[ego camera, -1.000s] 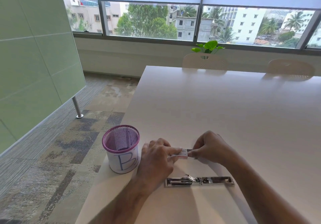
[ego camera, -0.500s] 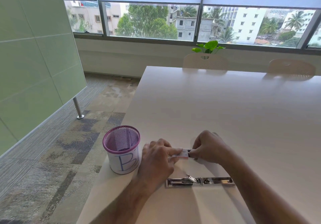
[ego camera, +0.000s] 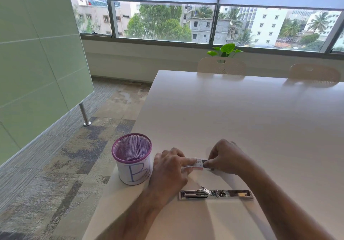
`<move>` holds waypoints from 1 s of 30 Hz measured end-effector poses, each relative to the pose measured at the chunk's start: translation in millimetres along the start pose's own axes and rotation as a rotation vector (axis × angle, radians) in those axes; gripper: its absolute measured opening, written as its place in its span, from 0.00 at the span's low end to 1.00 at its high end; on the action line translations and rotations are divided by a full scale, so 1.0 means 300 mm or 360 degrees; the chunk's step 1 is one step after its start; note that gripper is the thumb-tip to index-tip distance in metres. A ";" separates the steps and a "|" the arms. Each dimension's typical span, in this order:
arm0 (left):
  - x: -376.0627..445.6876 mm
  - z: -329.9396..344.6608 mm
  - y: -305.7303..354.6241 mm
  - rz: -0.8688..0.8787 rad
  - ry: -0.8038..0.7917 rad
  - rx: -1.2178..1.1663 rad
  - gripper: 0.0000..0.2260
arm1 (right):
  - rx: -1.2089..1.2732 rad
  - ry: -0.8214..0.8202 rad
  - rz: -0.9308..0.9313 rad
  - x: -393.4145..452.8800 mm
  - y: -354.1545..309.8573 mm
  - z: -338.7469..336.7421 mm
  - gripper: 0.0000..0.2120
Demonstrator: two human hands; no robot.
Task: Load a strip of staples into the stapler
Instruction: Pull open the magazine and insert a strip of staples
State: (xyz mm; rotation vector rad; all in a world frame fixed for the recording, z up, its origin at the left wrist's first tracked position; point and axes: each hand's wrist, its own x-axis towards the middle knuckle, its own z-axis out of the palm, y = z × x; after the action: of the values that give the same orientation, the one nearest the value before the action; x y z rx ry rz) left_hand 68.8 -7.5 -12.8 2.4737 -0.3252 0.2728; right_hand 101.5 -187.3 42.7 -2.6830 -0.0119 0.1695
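The stapler (ego camera: 216, 194) lies swung fully open on the counter (ego camera: 242, 118), magazine up, ready to be fed; just beyond it the left hand (ego camera: 170, 171) and right hand (ego camera: 226, 158) each pinch an end of a small staple box (ego camera: 199, 164), probably to draw out a strip; left of the stapler stands a purple mesh cup (ego camera: 132, 158).
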 end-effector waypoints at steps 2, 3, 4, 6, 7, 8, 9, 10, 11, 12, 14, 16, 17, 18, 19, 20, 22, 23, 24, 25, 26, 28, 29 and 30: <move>0.000 0.001 -0.001 -0.0003 -0.0004 0.0010 0.14 | -0.0013 0.0018 0.0001 -0.002 -0.004 0.001 0.07; 0.001 0.001 -0.001 -0.0003 -0.0005 0.0009 0.14 | -0.0027 0.0034 -0.0001 -0.003 -0.009 0.002 0.06; 0.000 0.002 -0.001 -0.0004 -0.0005 0.0006 0.14 | -0.0039 0.0046 -0.0004 -0.004 -0.012 0.004 0.06; 0.001 0.002 -0.001 -0.0004 -0.0004 0.0002 0.14 | -0.0056 0.0058 -0.0011 -0.007 -0.018 0.009 0.06; 0.001 0.002 0.000 -0.0003 -0.0004 0.0001 0.14 | -0.0058 0.0065 -0.0012 -0.010 -0.020 0.011 0.07; 0.001 0.001 0.001 -0.0004 -0.0006 -0.0001 0.14 | -0.0053 0.0073 -0.0013 -0.012 -0.020 0.012 0.08; 0.001 0.001 0.001 -0.0005 -0.0009 -0.0005 0.14 | -0.0045 0.0082 -0.0018 -0.012 -0.019 0.013 0.09; 0.002 0.000 0.000 -0.0004 -0.0011 -0.0008 0.14 | -0.0035 0.0086 -0.0020 -0.015 -0.018 0.013 0.11; 0.002 0.001 -0.001 -0.0004 -0.0014 -0.0008 0.14 | -0.0026 0.0088 -0.0020 -0.015 -0.017 0.013 0.13; 0.003 0.001 -0.001 -0.0006 -0.0019 -0.0005 0.14 | -0.0009 0.0091 -0.0021 -0.016 -0.016 0.013 0.15; 0.004 0.002 -0.002 -0.0009 -0.0023 0.0000 0.14 | 0.0010 0.0092 -0.0030 -0.016 -0.013 0.010 0.17; 0.005 0.002 -0.001 -0.0009 -0.0023 0.0000 0.14 | 0.0052 0.0118 -0.0021 -0.015 -0.011 0.003 0.13; 0.004 0.001 -0.001 -0.0011 -0.0024 -0.0002 0.14 | 0.0085 0.0135 -0.0009 -0.015 -0.007 -0.001 0.10; 0.004 0.000 -0.001 -0.0013 -0.0024 -0.0006 0.14 | 0.0130 0.0158 0.0011 -0.013 0.000 -0.008 0.08; 0.004 -0.001 -0.001 -0.0016 -0.0024 -0.0010 0.14 | 0.0201 0.0180 0.0038 -0.008 0.008 -0.014 0.08; 0.003 -0.002 0.000 -0.0017 -0.0021 -0.0015 0.14 | 0.0323 0.0184 0.0087 -0.002 0.019 -0.023 0.09; 0.000 -0.003 0.002 -0.0021 -0.0022 -0.0026 0.15 | 0.0644 0.0135 0.0187 0.008 0.044 -0.034 0.08; 0.000 -0.004 0.003 -0.0022 -0.0023 -0.0031 0.15 | 0.0782 0.0097 0.0228 0.008 0.052 -0.037 0.07; -0.001 -0.004 0.003 -0.0022 -0.0023 -0.0032 0.15 | 0.0876 0.0057 0.0260 0.005 0.058 -0.039 0.06; -0.001 -0.004 0.002 -0.0023 -0.0021 -0.0033 0.14 | 0.0942 0.0014 0.0284 0.000 0.062 -0.039 0.07; -0.002 -0.004 0.002 -0.0023 -0.0017 -0.0032 0.14 | 0.0988 -0.0030 0.0299 -0.007 0.063 -0.037 0.08; -0.002 -0.005 0.001 -0.0023 -0.0018 -0.0029 0.14 | 0.1045 -0.0099 0.0315 -0.017 0.066 -0.033 0.08; -0.002 -0.005 0.000 -0.0024 -0.0020 -0.0030 0.15 | 0.1064 -0.0115 0.0318 -0.021 0.066 -0.033 0.07; -0.003 -0.005 0.002 -0.0024 -0.0021 -0.0031 0.15 | 0.1082 -0.0123 0.0321 -0.024 0.067 -0.035 0.07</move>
State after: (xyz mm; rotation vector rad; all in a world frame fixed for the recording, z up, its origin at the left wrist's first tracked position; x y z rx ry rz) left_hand 67.7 -6.9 -11.6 2.4589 -0.3130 0.2462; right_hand 95.2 -210.2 44.0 -1.9941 0.2483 0.2820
